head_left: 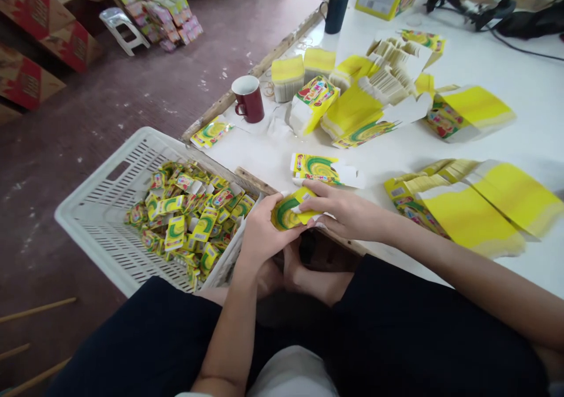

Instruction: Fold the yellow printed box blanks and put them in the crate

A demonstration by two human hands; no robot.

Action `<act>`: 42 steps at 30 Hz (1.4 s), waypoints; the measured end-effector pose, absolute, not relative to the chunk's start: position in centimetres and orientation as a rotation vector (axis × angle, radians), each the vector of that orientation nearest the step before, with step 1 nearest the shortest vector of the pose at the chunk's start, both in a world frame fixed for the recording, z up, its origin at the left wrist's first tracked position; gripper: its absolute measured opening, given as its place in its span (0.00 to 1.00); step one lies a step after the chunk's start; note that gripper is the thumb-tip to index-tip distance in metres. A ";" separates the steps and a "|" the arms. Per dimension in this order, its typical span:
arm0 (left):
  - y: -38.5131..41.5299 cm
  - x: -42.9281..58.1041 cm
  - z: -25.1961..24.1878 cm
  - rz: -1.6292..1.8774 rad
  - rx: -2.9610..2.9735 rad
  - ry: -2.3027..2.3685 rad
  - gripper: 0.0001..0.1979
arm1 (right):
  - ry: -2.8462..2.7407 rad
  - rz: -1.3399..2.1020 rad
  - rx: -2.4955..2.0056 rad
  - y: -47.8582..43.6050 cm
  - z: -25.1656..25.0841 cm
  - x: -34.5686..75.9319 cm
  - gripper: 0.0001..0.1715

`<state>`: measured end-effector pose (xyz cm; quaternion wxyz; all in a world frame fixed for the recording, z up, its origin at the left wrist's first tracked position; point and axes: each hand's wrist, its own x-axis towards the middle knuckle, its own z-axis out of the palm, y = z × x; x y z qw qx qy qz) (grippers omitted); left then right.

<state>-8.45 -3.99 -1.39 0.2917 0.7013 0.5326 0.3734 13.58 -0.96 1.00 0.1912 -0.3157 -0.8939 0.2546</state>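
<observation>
Above my lap, at the table's front edge, both hands hold one small yellow-and-green carton (286,211). My left hand (263,228) grips its left side, thumb on top and fingers beneath. My right hand (333,209) has its fingers closed on the carton's right end. Just beyond them, a flat unfolded carton (319,169) lies on the white table, its white flaps pointing right. To the left of my left hand stands a white plastic basket (94,218), in which many small folded cartons (203,224) are heaped.
Stacks of flat yellow cartons (476,206) cover the table's right side, with a loose pile (365,97) farther back. A maroon mug (251,106) and a dark blue mug (338,10) stand near the left edge. Black cables (480,9) lie at the back right.
</observation>
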 end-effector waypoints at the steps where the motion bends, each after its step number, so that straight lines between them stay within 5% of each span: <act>1: -4.2 -8.3 -1.4 0.995 1.879 1.415 0.31 | -2.474 0.744 -0.876 -1.1 1.0 13.5 0.13; 3: -4.5 -7.7 -1.7 1.013 1.886 1.430 0.30 | -2.363 0.780 -0.891 -1.3 0.8 13.1 0.15; 8: -4.3 -6.4 -2.2 1.385 1.399 1.360 0.29 | -2.126 0.787 -1.021 -0.3 -0.4 13.5 0.41; 12: -2.4 -7.6 -1.8 1.838 0.490 1.104 0.31 | -1.986 0.523 -1.580 1.8 -1.9 16.4 0.23; 18: -1.6 -8.2 -1.6 1.547 -0.111 1.034 0.26 | -2.074 0.343 -1.968 3.4 -4.5 17.7 0.11; 29: -2.3 -6.6 -2.5 1.411 0.022 1.052 0.05 | -2.082 0.369 -1.903 3.3 -4.7 16.9 0.14; 39: -3.6 -4.8 -4.3 1.318 0.459 0.922 0.31 | -1.912 0.763 -1.609 1.7 -0.9 15.3 0.18; 42: -3.8 -4.7 -3.9 1.416 0.550 0.888 0.32 | -2.126 1.000 -1.290 0.0 0.5 12.8 0.16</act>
